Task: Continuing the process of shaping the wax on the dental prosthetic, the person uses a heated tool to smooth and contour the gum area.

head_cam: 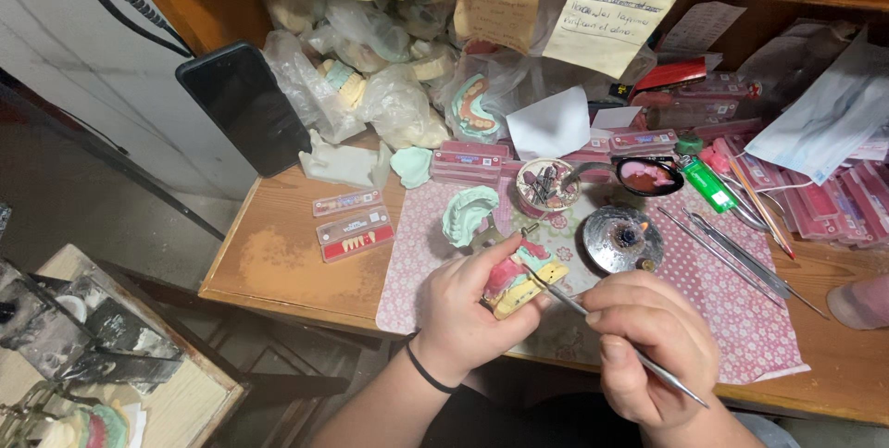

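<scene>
I look down from a head camera at a cluttered wooden workbench [278, 263], with a pink patterned mat [741, 318] spread across its near middle.

My left hand [468, 309] is curled around a dental model [519, 281] — yellow plaster with pink wax gums — thumb over the top and fingers wrapped beneath, holding it just above the mat's near edge. My right hand [648, 346] is closed in a pen-style pinch on a thin metal instrument [593, 323]. The tool's long axis runs diagonally, from near right behind my knuckles up to far left, where its tip touches the pink wax on the model's right side.

So the model lies to the left of, and slightly farther than, my right hand, and it sits inside my left hand, which is clearly the nearer of the two. The hands are close together, almost touching.

Farther back on the mat are a mint-green plaster cast [468, 212], a small cup of burs [546, 187], and a round metal burner [622, 239] just right of the model. More slim metal tools [732, 249] lie to the right, beside a green lighter [708, 184] and a spoon-shaped dish of pink wax [648, 176].

To the left rest two clear boxes of false teeth [354, 226] and a dark phone [245, 105] leaning against the wall. Bagged casts [389, 96], paper notes [616, 8] and pink boxes [833, 198] crowd the far side.
</scene>
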